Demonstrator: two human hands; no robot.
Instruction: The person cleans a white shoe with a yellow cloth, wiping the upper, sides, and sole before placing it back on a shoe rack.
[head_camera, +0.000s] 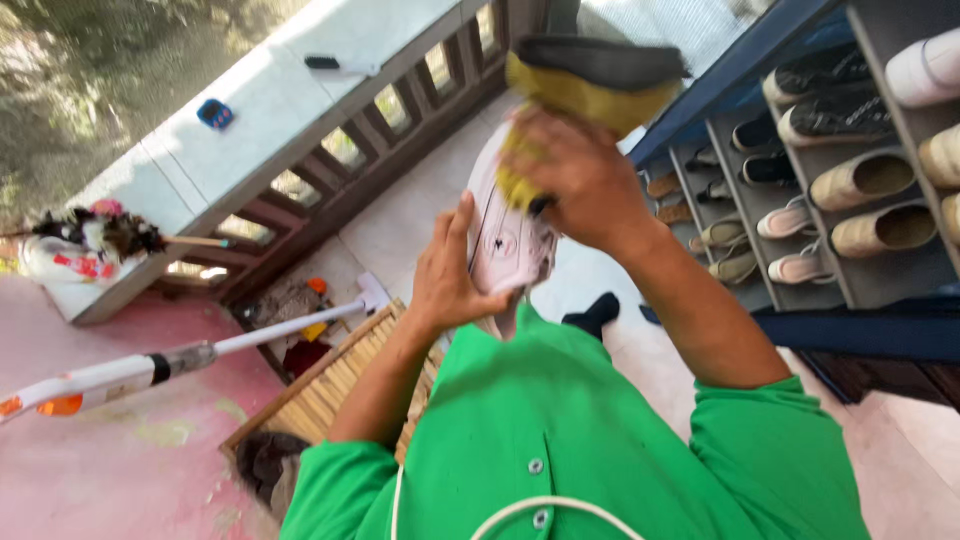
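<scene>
Left hand (445, 275): gripped pink shoe (510, 235) at side.
Right hand (570, 170): held yellow cloth (565, 95), pressed on shoe.
Advice: best kept steady, rubbed firmly.
Near: shoe rack (800, 170).

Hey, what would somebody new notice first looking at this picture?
Probably the pale pink shoe raised at centre, gripped by the left hand while the right hand presses a yellow cloth on it. Next, the bright green shirt filling the bottom, and the shoe rack at right.

Head view, downward, close on hands (520, 215)
</scene>
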